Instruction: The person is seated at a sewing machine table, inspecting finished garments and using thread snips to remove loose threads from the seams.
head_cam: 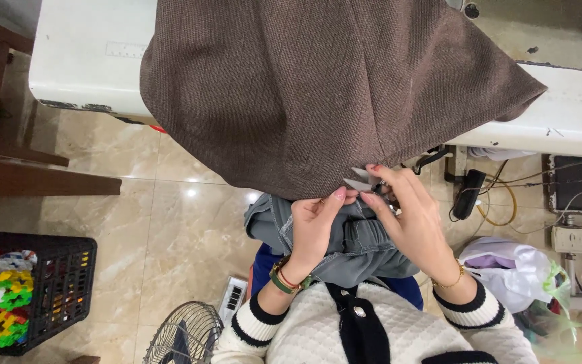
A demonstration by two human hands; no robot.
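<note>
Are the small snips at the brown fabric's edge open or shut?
Open: the snips in the right hand show two blades spread apart at the brown fabric hem.

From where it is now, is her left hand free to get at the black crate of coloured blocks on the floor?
Probably not without letting go. The left hand is pinching the brown fabric's lower edge beside the right hand with the snips, and the black crate sits well off to the side on the floor.

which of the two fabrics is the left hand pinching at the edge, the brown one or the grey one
The brown fabric: it hangs off the white table, and the left hand pinches its lower edge beside the right hand. The grey fabric lies bunched beneath, on the lap.
</note>
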